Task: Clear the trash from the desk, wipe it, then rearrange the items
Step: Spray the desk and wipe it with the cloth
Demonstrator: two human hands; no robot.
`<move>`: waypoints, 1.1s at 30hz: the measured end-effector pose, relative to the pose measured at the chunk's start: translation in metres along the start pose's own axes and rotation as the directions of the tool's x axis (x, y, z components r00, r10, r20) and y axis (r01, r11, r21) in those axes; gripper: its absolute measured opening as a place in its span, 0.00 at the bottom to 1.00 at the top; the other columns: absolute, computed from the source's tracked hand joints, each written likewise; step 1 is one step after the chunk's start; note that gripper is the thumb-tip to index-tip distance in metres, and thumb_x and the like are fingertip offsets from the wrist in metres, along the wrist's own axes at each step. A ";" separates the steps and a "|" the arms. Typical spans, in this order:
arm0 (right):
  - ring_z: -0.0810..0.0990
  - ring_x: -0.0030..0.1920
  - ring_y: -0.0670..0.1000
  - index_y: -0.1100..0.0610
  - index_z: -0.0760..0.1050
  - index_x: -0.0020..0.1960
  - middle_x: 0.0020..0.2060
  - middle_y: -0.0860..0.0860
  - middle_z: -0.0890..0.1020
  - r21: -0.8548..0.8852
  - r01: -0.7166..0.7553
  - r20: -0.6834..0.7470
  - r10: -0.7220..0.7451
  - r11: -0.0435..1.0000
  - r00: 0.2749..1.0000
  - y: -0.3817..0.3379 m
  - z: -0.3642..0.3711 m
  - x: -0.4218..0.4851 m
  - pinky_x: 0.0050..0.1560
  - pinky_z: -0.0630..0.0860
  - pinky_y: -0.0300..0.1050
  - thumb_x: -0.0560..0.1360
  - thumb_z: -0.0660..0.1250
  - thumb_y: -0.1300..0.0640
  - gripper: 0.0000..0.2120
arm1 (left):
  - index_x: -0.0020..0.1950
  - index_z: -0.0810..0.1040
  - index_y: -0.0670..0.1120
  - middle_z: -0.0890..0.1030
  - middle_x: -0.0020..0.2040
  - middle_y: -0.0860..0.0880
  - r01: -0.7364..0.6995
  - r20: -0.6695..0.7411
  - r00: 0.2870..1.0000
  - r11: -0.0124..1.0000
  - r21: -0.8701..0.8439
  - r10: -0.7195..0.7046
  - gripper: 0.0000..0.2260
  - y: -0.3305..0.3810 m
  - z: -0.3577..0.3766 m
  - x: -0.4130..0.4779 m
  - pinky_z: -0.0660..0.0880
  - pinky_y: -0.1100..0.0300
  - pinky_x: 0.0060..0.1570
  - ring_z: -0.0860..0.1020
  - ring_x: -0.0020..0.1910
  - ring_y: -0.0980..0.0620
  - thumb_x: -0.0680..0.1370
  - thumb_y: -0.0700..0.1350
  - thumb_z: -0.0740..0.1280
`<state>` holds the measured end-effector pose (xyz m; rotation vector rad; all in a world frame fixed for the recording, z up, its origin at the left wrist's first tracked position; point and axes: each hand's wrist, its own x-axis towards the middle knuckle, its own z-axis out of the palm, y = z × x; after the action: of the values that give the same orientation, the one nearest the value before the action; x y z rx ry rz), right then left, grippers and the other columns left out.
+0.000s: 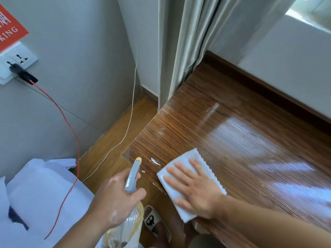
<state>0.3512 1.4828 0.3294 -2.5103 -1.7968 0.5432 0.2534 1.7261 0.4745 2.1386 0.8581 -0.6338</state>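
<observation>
While the left hand (114, 197) grips a spray bottle (133, 178) at lower centre, ready to wet, the right hand (193, 190) presses flat-fingered on a white cloth (192, 156), wiping the desk (250, 140).

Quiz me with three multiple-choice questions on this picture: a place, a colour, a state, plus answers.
1. Where is the white cloth? A) floor B) desk, near its corner C) windowsill
2. Colour of the cable from the black plug? A) red B) green C) blue
3. The right hand is: A) gripping the curtain B) a fist C) flat on the cloth
Answers: B, it lies on the wood by the corner; A, a red line hangs from the plug; C, straight fingers press it.
</observation>
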 end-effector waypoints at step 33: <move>0.45 0.82 0.56 0.50 0.47 0.83 0.82 0.53 0.51 0.247 -0.587 -0.152 0.629 0.771 0.762 -0.014 -0.044 0.191 0.77 0.38 0.68 0.82 0.44 0.36 0.34 | 0.49 0.78 0.58 0.81 0.45 0.56 0.053 -0.083 0.994 0.990 -0.134 -0.064 0.14 -0.043 -0.028 0.001 0.81 0.50 0.48 0.80 0.49 0.54 0.65 0.58 0.66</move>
<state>0.4047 1.6715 0.3212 -2.8434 -0.7697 0.3732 0.2268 1.7701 0.4711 2.0404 0.9860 -0.5015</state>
